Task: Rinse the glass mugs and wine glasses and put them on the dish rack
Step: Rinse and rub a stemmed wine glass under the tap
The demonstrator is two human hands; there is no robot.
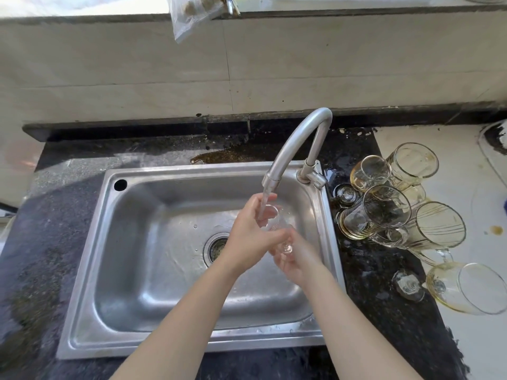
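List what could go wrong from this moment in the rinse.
The wet wine glass, held by the left hand and right hand under the running faucet, could slip and strike the steel sink. The mugs piled touching beside the rim could get knocked on the next reach.

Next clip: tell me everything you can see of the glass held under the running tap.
The wine glass is clear and colourless, with a rounded bowl, a short stem and a round foot. It is held tilted above the sink, mouth up towards the tap, foot nearer the person. The stream of water falls onto the bowl. The left hand wraps the bowl and the right hand grips the stem end. Fingers hide much of it.
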